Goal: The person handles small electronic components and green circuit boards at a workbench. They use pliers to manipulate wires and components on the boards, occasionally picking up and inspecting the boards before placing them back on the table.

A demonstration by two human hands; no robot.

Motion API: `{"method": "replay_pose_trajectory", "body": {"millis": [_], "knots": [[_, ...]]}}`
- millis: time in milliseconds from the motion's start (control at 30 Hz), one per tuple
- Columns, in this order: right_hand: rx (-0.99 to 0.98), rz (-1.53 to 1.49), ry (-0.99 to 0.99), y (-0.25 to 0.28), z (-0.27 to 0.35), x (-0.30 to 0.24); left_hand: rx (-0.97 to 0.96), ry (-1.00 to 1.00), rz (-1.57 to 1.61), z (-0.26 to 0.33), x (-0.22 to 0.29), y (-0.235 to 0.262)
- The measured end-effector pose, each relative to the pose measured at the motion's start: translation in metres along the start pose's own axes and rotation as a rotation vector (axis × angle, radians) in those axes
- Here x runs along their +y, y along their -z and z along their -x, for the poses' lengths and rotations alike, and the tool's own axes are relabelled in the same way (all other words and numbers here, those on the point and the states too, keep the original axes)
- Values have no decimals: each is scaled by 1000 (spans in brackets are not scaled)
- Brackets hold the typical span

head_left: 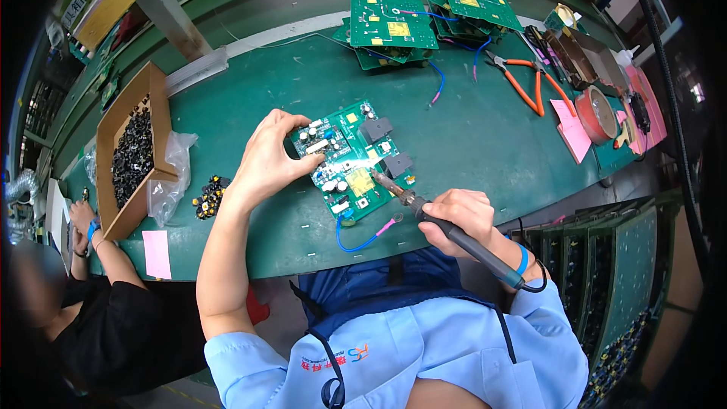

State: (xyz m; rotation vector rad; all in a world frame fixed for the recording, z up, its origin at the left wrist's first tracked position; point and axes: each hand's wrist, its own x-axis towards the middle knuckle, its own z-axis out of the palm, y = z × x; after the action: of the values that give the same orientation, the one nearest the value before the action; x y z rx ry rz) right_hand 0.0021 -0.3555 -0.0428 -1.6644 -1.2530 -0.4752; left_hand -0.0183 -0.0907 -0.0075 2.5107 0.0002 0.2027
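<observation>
A green circuit board [354,159] lies on the bench in front of me, with white, black and blue parts on its face. My left hand [266,153] grips its left edge between thumb and fingers. In my right hand [463,216] is a soldering iron [471,244] with a dark handle. Its tip meets or hovers just over the board's lower right area, by a yellow square; contact cannot be made out. A blue wire [354,248] with a pink-sleeved ring end curls from the board's lower edge onto the bench.
Stacked circuit boards [390,26] stand at the back. Orange-handled pliers [536,85], a red tape roll [596,115] and pink paper [572,130] lie right. Left are a cardboard box [157,117] of small black parts, a loose pile [210,198] and a co-worker's hand [82,217].
</observation>
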Motion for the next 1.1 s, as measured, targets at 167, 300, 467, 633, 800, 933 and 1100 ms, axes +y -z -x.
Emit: {"method": "replay_pose_trajectory", "body": {"millis": [167,300,467,633,800,933,1100], "knots": [[-2,35,-34,3,1,-2,-24,11,-21,0,-4,-2],[-29,44,-116,10,-1,-4,-45,18,-21,-1,-5,-4],[36,-32,-197,21,-3,-9,-62,31,-26,-1,-5,-3],[107,-52,-220,34,-1,-13,-74,38,-30,0,-7,-2],[285,33,-273,71,15,-4,-153,11,-7,3,-1,1],[601,212,-439,130,39,29,-88,-72,-123,14,7,-4],[700,991,-323,221,62,80,-63,-99,-259,42,28,-1]]}}
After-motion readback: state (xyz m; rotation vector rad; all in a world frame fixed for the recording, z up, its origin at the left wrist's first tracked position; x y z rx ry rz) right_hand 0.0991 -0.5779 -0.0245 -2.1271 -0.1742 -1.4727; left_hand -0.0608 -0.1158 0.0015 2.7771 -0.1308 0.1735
